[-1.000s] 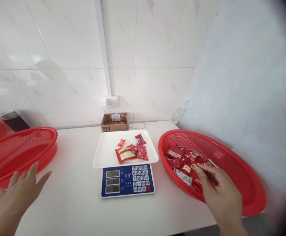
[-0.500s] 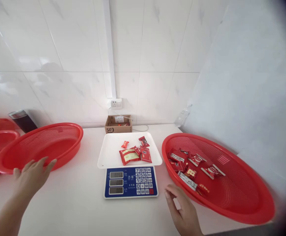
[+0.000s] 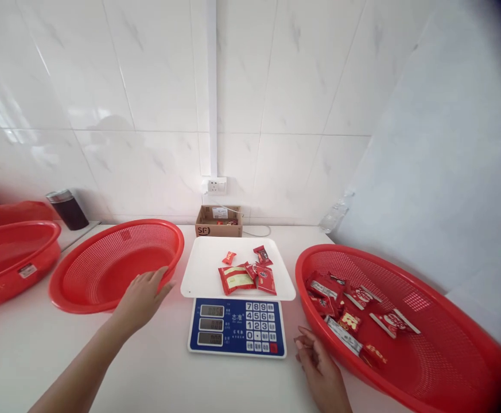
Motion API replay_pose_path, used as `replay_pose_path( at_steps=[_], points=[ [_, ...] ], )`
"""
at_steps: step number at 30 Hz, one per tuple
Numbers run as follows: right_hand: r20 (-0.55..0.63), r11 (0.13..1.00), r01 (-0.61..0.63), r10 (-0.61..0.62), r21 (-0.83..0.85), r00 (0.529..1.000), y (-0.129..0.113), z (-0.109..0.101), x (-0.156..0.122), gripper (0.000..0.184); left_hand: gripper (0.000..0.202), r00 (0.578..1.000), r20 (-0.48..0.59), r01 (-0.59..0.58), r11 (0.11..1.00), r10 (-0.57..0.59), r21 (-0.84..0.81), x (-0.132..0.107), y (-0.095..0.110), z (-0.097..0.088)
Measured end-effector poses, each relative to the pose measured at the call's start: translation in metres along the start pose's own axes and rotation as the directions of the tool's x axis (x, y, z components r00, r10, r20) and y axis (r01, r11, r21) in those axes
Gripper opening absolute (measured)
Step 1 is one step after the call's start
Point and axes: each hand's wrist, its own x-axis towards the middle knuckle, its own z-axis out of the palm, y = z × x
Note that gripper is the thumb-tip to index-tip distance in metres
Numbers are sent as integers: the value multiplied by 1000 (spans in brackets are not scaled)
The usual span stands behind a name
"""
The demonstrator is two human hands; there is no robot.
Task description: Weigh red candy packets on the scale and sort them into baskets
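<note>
Left hand (image 3: pixel 142 295), fingers spread on the near-right rim of the empty red basket (image 3: pixel 104 304), has drawn it in just left of the scale (image 3: pixel 237 327); right hand (image 3: pixel 319 367) has left the packet basket (image 3: pixel 448 355) and rests loosely curled, apparently empty, on the table (image 3: pixel 147 373).

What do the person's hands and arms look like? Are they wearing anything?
Both are bare. The left hand and right hand have no gloves, and I can see no rings. The left forearm shows no sleeve, watch or bracelet. The right wrist is uncovered too; the rest of that arm is out of view.
</note>
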Motion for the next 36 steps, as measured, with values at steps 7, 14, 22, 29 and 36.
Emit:
replay_pose_path(
  at_steps=[7,14,22,29,36],
  points=[
    [-40,999,45,-45,-16,998,-3,0,-3,45,62,893,197,-357,904,405,-237,36,93,11],
    [-30,999,41,-41,-6,999,-6,-2,-7,46,63,801,346,-468,872,488,-146,72,122,27],
    [-26,998,50,-49,31,998,5,1,-5,47,26,843,115,-531,847,526,24,51,115,16],
    [30,999,38,-39,11,999,15,1,-3,50,38,966,-182,-107,922,186,372,55,35,-46],
    [29,1000,20,-20,8,999,5,1,-4,50,60,917,156,-342,924,368,-173,51,93,-4]
  ],
)
